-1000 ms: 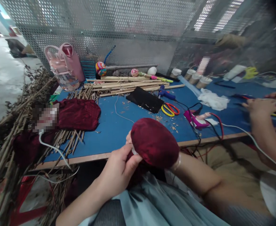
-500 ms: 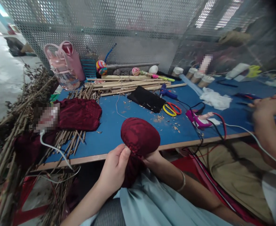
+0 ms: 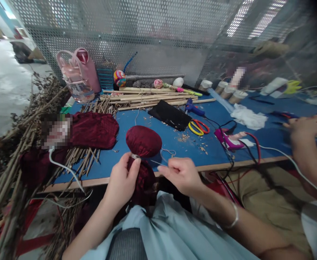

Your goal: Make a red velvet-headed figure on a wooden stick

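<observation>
A dark red cloth bundle [image 3: 143, 141] bulges into a smooth oval at its top, above the table's front edge. My left hand [image 3: 122, 179] is closed round its narrow neck, thumb pressed on a pale band, perhaps wound string. Below the neck the loose cloth hangs towards my lap. My right hand [image 3: 182, 176] is closed on a thin white string [image 3: 156, 161], which runs straight from the neck to its fingers. A slack loop of the string lies on the table just beyond that hand.
Yellow-and-red scissors [image 3: 198, 127], a blue glue gun [image 3: 194, 107] and black cloth [image 3: 170, 115] lie beyond my hands. More dark red cloth [image 3: 95, 130] rests on thin sticks at left. Near a purple power strip [image 3: 229, 138] with cables, a co-worker's hand [image 3: 304, 128] shows at right.
The bundle has shifted left and now stands more upright. My right hand has come out from beneath it to the right, drawing the string straight. My left hand still grips the neck.
</observation>
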Motion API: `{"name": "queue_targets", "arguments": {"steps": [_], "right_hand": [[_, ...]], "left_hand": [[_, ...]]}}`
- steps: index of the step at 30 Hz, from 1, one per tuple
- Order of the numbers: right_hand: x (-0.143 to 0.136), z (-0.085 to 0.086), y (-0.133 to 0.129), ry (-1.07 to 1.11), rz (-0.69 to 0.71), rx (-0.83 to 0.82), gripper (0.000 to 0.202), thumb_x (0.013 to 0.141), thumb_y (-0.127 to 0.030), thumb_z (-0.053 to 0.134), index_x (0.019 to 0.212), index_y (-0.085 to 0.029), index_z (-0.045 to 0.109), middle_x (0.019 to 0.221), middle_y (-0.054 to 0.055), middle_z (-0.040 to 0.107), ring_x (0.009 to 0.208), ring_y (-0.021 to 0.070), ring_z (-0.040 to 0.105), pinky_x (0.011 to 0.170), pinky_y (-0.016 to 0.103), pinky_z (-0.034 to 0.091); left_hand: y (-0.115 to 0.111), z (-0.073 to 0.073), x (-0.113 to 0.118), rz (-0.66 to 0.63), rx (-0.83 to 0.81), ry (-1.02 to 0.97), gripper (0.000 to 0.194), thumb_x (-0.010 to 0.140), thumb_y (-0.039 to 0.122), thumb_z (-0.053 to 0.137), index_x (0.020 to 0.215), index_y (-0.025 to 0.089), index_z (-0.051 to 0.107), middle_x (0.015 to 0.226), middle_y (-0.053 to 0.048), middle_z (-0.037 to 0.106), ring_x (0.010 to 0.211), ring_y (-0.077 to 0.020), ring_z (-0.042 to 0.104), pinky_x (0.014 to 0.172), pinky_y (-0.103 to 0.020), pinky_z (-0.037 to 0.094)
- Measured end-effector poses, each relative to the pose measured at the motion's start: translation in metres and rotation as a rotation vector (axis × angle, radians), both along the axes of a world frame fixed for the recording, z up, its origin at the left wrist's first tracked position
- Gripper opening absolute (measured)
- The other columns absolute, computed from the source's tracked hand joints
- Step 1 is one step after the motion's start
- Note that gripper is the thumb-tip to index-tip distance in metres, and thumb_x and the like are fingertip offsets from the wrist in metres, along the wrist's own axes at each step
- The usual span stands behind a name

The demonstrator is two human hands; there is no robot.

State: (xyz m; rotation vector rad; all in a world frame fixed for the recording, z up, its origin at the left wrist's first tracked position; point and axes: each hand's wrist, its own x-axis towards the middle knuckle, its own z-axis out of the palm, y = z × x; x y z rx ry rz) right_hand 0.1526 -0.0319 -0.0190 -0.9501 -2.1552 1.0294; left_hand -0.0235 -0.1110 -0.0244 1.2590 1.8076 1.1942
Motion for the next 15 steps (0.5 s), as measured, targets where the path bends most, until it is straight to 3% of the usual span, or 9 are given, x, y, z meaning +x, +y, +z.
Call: {"name": "queue_targets", "arguments": {"steps": [2,3,4,6,8,10,13,15], "right_hand": [[0.008,0.029,0.001,-0.06,0.2,0.428,0.042,0.077,-0.027,0.058,0.044,-0.015,0.034,0.045,-0.004,0.028,0.047,0.0072,0.023,0.05,0.027,0.016],[0.009,0.046,0.003,-0.079,0.32,0.568,0.038,0.076,-0.023,0.058,0.045,-0.015,0.037,0.045,-0.004,0.03,0.048,0.0076,0.023,0.051,0.027,0.015],[0.006,0.063,0.006,-0.103,0.429,0.652,0.035,0.075,-0.02,0.057,0.045,-0.015,0.039,0.045,-0.003,0.033,0.048,0.0079,0.023,0.051,0.028,0.014],[-0.008,0.095,0.017,-0.157,0.591,0.67,0.032,0.073,-0.017,0.055,0.044,-0.015,0.041,0.046,-0.003,0.036,0.049,0.0079,0.022,0.052,0.028,0.012],[-0.029,0.114,0.037,-0.195,0.681,0.548,0.032,0.071,-0.018,0.053,0.042,-0.014,0.04,0.045,-0.003,0.034,0.049,0.0067,0.02,0.052,0.027,0.011],[-0.05,0.115,0.063,-0.189,0.754,0.356,0.037,0.071,-0.019,0.053,0.04,-0.013,0.036,0.044,-0.005,0.027,0.048,0.0044,0.019,0.052,0.024,0.012],[-0.068,0.08,0.09,-0.163,0.812,-0.093,0.042,0.067,-0.018,0.061,0.038,-0.014,0.031,0.041,-0.008,0.023,0.045,0.0021,0.019,0.05,0.022,0.014],[-0.069,0.046,0.088,0.003,0.678,-0.508,0.04,0.062,-0.016,0.069,0.041,-0.014,0.036,0.04,-0.009,0.029,0.043,0.002,0.024,0.048,0.021,0.019]], "left_hand": [[0.001,0.0,0.003,0.005,-0.053,0.115,0.032,0.089,0.039,0.042,0.108,0.016,0.053,0.086,-0.005,0.064,0.077,-0.0189,0.058,0.069,-0.028,0.04],[0.002,0.0,0.006,-0.013,-0.073,0.149,0.032,0.089,0.039,0.042,0.108,0.016,0.052,0.083,-0.006,0.064,0.075,-0.0194,0.058,0.067,-0.029,0.04],[0.002,0.001,0.011,-0.053,-0.086,0.168,0.031,0.089,0.038,0.041,0.107,0.016,0.052,0.08,-0.005,0.064,0.073,-0.0196,0.058,0.065,-0.029,0.04],[0.001,0.004,0.021,-0.175,-0.089,0.166,0.025,0.089,0.035,0.041,0.101,0.016,0.053,0.078,-0.005,0.064,0.071,-0.0192,0.058,0.064,-0.028,0.039],[-0.001,0.01,0.03,-0.295,-0.075,0.144,0.019,0.089,0.033,0.041,0.093,0.017,0.051,0.075,-0.004,0.062,0.068,-0.0174,0.056,0.061,-0.027,0.037],[-0.004,0.018,0.035,-0.38,-0.051,0.121,0.016,0.09,0.032,0.04,0.085,0.019,0.048,0.07,-0.001,0.058,0.061,-0.0143,0.051,0.057,-0.025,0.034],[-0.01,0.03,0.036,-0.504,0.026,0.078,0.016,0.09,0.033,0.041,0.084,0.019,0.047,0.066,0.003,0.052,0.056,-0.0112,0.044,0.053,-0.023,0.031],[-0.014,0.032,0.032,-0.529,0.066,0.045,0.018,0.09,0.034,0.043,0.086,0.019,0.05,0.067,0.002,0.052,0.058,-0.0111,0.044,0.054,-0.022,0.032]]}}
